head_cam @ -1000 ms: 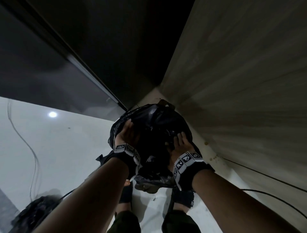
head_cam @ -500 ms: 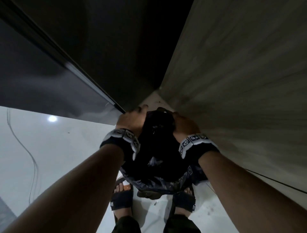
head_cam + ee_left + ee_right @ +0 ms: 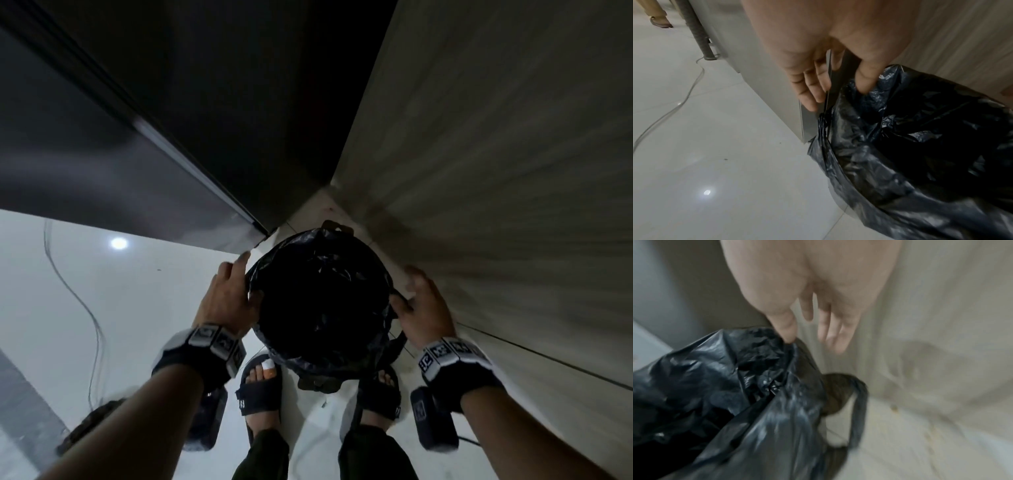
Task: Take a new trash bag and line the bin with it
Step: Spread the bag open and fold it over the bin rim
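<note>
A round bin point(image 3: 337, 226) stands on the floor in a corner, seen from above in the head view. A black trash bag point(image 3: 318, 308) lines it, its mouth spread wide and its edge folded over the rim. My left hand point(image 3: 236, 291) is at the bin's left side with fingers point(image 3: 812, 94) straight and the thumb point(image 3: 867, 81) dipping into the bag's edge point(image 3: 920, 146). My right hand point(image 3: 419, 303) is at the right side, fingers point(image 3: 835, 335) spread and the thumb point(image 3: 787, 331) touching the bag's rim point(image 3: 735, 386). A bag handle loop point(image 3: 859, 410) hangs outside the brown bin wall point(image 3: 838, 395).
A dark grey appliance point(image 3: 154, 192) stands close on the left and a wood-look wall point(image 3: 496, 171) close on the right. My sandalled feet point(image 3: 260, 387) are just before the bin. A cable point(image 3: 85, 308) runs over the white floor, and a dark heap point(image 3: 92, 425) lies lower left.
My hands have come off the far rim and moved apart to the bin's left and right sides. The bag's mouth, bunched before, now lies spread over the rim.
</note>
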Tool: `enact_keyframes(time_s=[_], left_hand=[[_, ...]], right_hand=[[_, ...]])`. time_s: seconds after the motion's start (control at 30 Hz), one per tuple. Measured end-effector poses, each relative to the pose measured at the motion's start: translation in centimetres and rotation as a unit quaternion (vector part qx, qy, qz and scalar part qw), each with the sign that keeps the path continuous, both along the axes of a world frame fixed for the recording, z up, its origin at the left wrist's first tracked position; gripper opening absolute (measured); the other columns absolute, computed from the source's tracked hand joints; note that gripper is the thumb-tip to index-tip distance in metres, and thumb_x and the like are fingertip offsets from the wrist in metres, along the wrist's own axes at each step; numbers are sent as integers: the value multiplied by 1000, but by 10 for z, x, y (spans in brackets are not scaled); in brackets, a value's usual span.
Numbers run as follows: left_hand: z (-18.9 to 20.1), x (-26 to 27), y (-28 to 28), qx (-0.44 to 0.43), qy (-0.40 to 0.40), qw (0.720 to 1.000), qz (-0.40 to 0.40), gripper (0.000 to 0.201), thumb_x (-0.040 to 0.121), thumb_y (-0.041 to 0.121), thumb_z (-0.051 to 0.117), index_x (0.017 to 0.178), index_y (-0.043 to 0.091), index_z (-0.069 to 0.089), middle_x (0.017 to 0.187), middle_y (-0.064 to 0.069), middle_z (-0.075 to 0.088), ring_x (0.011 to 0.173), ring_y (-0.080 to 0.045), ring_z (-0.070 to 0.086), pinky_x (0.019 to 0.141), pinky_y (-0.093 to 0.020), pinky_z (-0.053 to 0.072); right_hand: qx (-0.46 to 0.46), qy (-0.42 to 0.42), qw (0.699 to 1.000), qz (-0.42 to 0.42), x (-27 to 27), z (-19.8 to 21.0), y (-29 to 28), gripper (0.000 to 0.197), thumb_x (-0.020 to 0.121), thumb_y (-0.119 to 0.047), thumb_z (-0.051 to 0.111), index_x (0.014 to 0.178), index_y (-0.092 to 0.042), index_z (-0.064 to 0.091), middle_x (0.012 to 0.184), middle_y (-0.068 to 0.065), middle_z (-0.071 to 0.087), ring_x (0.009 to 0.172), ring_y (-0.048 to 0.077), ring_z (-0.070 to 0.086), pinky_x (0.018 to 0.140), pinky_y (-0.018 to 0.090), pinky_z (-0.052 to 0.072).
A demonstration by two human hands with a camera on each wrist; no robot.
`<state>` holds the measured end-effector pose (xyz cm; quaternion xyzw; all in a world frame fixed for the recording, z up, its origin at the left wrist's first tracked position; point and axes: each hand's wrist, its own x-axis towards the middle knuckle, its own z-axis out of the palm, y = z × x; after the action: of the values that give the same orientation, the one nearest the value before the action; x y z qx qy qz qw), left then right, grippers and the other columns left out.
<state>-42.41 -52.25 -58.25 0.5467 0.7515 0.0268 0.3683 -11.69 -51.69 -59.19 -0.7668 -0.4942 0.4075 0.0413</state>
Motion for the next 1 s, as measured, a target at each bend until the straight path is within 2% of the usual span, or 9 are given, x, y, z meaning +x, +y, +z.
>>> enact_keyframes(time_s=[0.1, 0.17, 0.43, 0.57, 0.6, 0.67, 0.77, 0.83, 1.0], left_hand=[[0, 9, -13, -20, -6, 999, 33, 66, 84, 15, 56, 144, 23, 29, 122, -16, 56, 100, -42, 61, 84, -49, 51], [-1, 19, -16, -53, -14, 998, 38, 69, 84, 13, 53, 146, 26, 24, 124, -16, 54, 106, -43, 58, 88, -48, 48], [-8, 17, 7, -96, -22, 994, 39, 77, 77, 11, 56, 145, 31, 27, 115, -17, 57, 109, -39, 57, 95, -42, 45], [-8, 15, 40, -93, -50, 994, 17, 83, 72, 12, 56, 144, 38, 26, 118, -14, 62, 110, -36, 59, 97, -40, 48], [-9, 14, 49, -91, -51, 994, 12, 83, 73, 11, 55, 145, 38, 24, 120, -15, 61, 111, -37, 59, 97, -40, 48], [-12, 15, 67, -89, -47, 995, 10, 82, 79, 9, 56, 148, 36, 20, 126, -19, 57, 117, -38, 55, 100, -38, 45], [-15, 18, 84, -73, -38, 996, 29, 81, 82, 11, 61, 149, 30, 20, 138, -20, 48, 127, -37, 47, 108, -42, 39], [-18, 21, 86, -41, -44, 997, 47, 74, 83, 13, 60, 148, 25, 26, 141, -18, 47, 130, -35, 45, 110, -42, 37], [-19, 25, 81, -13, -31, 997, 75, 60, 88, 17, 54, 145, 24, 34, 145, -16, 44, 130, -35, 45, 110, -38, 35]], right_hand=[[-74, 22, 997, 9, -2, 3, -13, 59, 90, -20, 55, 143, -30, 30, 100, 4, 67, 88, 21, 62, 72, 26, 46], [-100, 38, 994, 15, -10, 2, -17, 59, 91, -17, 53, 143, -31, 29, 96, 2, 67, 86, 20, 62, 68, 25, 44], [-31, 21, 997, -65, -19, -3, -10, 57, 85, -3, 50, 133, -32, 47, 93, 1, 66, 88, 19, 59, 75, 22, 42], [1, 5, 998, -55, -14, 0, 17, 52, 83, 0, 54, 129, -23, 53, 69, -8, 53, 87, 26, 59, 73, 26, 43], [7, 1, 999, -45, -14, 2, 26, 51, 82, 0, 54, 128, -22, 54, 70, -4, 57, 90, 30, 61, 74, 27, 45], [22, -6, 999, -38, -14, 1, 46, 47, 82, -3, 54, 126, -20, 56, 92, 11, 69, 99, 34, 63, 81, 33, 50], [35, -23, 999, -12, -14, -7, 71, 37, 83, -8, 54, 119, -11, 59, 109, 22, 67, 104, 38, 61, 80, 31, 44], [27, -26, 999, 2, -15, -7, 83, 35, 83, -9, 54, 118, -12, 59, 110, 23, 67, 104, 39, 60, 79, 31, 43], [34, -16, 999, 16, -18, 0, 92, 43, 84, -10, 56, 126, -18, 58, 122, 19, 64, 113, 37, 59, 96, 38, 47]])
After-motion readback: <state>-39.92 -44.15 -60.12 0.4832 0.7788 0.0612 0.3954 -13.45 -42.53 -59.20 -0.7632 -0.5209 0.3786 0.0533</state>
